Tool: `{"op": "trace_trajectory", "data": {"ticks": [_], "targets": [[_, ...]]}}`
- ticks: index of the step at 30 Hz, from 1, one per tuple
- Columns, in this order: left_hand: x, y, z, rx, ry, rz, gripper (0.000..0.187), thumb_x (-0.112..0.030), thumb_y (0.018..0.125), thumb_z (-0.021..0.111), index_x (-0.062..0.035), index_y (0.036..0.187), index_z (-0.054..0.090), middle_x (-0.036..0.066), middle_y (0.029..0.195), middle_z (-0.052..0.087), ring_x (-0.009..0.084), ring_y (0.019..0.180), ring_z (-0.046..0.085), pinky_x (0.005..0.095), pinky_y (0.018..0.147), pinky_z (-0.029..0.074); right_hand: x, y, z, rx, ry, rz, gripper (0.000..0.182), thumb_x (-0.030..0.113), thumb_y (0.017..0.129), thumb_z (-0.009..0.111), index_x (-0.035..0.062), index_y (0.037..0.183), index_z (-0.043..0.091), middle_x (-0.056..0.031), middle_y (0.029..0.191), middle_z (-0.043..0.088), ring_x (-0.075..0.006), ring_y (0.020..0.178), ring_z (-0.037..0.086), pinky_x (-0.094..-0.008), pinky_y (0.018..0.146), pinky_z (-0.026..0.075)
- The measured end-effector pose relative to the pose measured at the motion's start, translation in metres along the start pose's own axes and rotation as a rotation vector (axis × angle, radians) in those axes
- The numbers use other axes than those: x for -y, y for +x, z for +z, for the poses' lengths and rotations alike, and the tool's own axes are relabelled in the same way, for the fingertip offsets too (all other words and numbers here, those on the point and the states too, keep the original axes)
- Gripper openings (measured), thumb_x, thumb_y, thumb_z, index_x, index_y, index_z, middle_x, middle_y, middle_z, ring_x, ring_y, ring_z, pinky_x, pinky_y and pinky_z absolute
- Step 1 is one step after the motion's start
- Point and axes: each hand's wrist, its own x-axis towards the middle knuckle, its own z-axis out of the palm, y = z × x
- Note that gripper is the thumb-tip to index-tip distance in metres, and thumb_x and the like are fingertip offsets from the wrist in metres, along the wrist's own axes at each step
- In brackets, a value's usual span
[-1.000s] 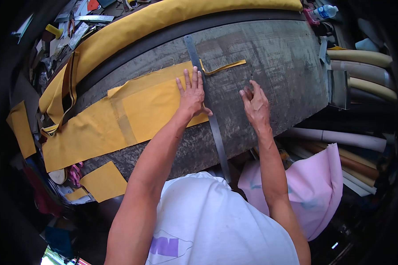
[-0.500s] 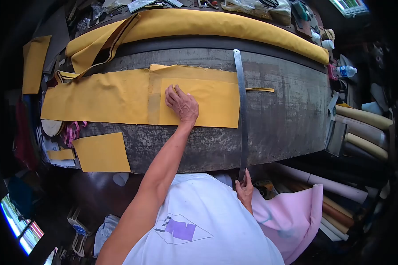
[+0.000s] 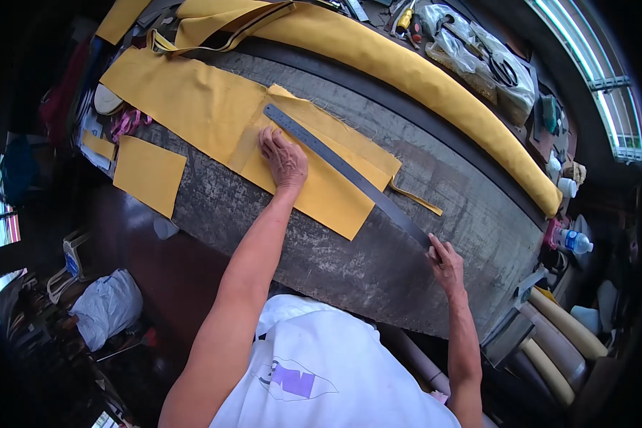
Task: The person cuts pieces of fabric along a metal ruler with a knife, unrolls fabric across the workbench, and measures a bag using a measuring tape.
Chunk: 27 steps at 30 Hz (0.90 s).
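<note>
My right hand (image 3: 446, 265) grips the lower right end of a long metal ruler (image 3: 349, 172). The ruler slants across a yellow rectangular panel (image 3: 339, 210), which lies on a longer strip of yellow material (image 3: 185, 103) with frayed edges. My left hand (image 3: 285, 160) rests on the panel with bent fingers, holding nothing, just below the ruler's upper left end. A narrow yellow offcut (image 3: 417, 195) touches the strip's right end.
Along the worktable's (image 3: 471, 207) back lies a long yellow roll (image 3: 406, 78). A separate yellow piece (image 3: 150, 175) sits at the front left edge. Tools and plastic bags (image 3: 478, 60) crowd the back right, a bottle (image 3: 576, 241) and material rolls (image 3: 567, 321) the right.
The ruler has swung from upright at the panel's right edge to a slant across it. My right hand has risen with it. My left hand stays on the panel; the view has turned.
</note>
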Motion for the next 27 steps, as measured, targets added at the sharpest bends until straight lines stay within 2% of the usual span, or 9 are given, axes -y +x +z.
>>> {"op": "trace_trajectory", "data": {"ticks": [1, 4, 5, 7, 13, 19, 27], "targets": [[0.002, 0.001, 0.000, 0.051, -0.018, -0.004, 0.049, -0.003, 0.083, 0.055, 0.0039, 0.127, 0.033, 0.024, 0.133, 0.036, 0.0441, 0.134, 0.034, 0.0545, 0.117, 0.026, -0.008, 0.012, -0.001, 0.025, -0.021, -0.039, 0.044, 0.009, 0.088, 0.071, 0.0180, 0.130, 0.063, -0.0094, 0.085, 0.057, -0.0284, 0.073, 0.062, -0.0383, 0.068, 0.052], [0.001, 0.000, 0.000, 0.056, 0.036, -0.004, 0.051, -0.005, 0.086, 0.056, 0.0067, 0.131, 0.034, 0.023, 0.133, 0.037, 0.0434, 0.136, 0.032, 0.0543, 0.118, 0.026, -0.022, 0.036, -0.001, 0.048, -0.021, -0.064, 0.041, 0.011, 0.090, 0.069, 0.0188, 0.130, 0.064, -0.0103, 0.091, 0.058, -0.0288, 0.076, 0.065, -0.0389, 0.068, 0.052], [0.000, 0.000, 0.000, 0.066, 0.064, -0.001, 0.051, -0.008, 0.088, 0.056, 0.0071, 0.132, 0.036, 0.023, 0.134, 0.038, 0.0427, 0.137, 0.033, 0.0541, 0.118, 0.026, -0.026, 0.041, -0.003, 0.079, -0.011, -0.047, 0.040, 0.011, 0.090, 0.069, 0.0187, 0.129, 0.064, -0.0110, 0.096, 0.058, -0.0289, 0.079, 0.066, -0.0385, 0.070, 0.053], [-0.002, 0.003, -0.001, 0.078, 0.119, 0.005, 0.052, -0.014, 0.092, 0.056, 0.0078, 0.136, 0.039, 0.022, 0.136, 0.038, 0.0414, 0.138, 0.033, 0.0535, 0.118, 0.026, -0.029, 0.047, -0.005, 0.054, -0.018, -0.060, 0.040, 0.010, 0.090, 0.069, 0.0183, 0.129, 0.064, -0.0108, 0.097, 0.058, -0.0285, 0.079, 0.066, -0.0383, 0.070, 0.053], [-0.006, 0.005, -0.001, 0.147, 0.246, 0.020, 0.055, -0.033, 0.100, 0.051, 0.0027, 0.142, 0.045, 0.022, 0.149, 0.037, 0.0397, 0.142, 0.032, 0.0527, 0.117, 0.026, -0.030, 0.067, -0.009, 0.070, -0.002, -0.033, 0.043, 0.007, 0.086, 0.072, 0.0184, 0.127, 0.066, -0.0102, 0.100, 0.059, -0.0269, 0.079, 0.067, -0.0381, 0.070, 0.055], [-0.008, 0.008, -0.002, 0.191, 0.279, 0.025, 0.057, -0.033, 0.101, 0.048, 0.0023, 0.146, 0.041, 0.020, 0.153, 0.035, 0.0379, 0.144, 0.029, 0.0521, 0.117, 0.024, -0.034, 0.072, -0.006, 0.101, -0.053, -0.067, 0.045, 0.007, 0.084, 0.074, 0.0191, 0.127, 0.066, -0.0095, 0.099, 0.062, -0.0261, 0.076, 0.067, -0.0379, 0.066, 0.056], [-0.006, 0.009, 0.000, 0.199, 0.288, 0.018, 0.057, -0.036, 0.102, 0.047, 0.0013, 0.145, 0.042, 0.021, 0.152, 0.035, 0.0408, 0.144, 0.029, 0.0548, 0.116, 0.025, -0.030, 0.075, -0.009, 0.137, -0.074, -0.063, 0.047, 0.010, 0.085, 0.074, 0.0205, 0.130, 0.064, -0.0094, 0.102, 0.062, -0.0260, 0.075, 0.068, -0.0385, 0.065, 0.056]]}}
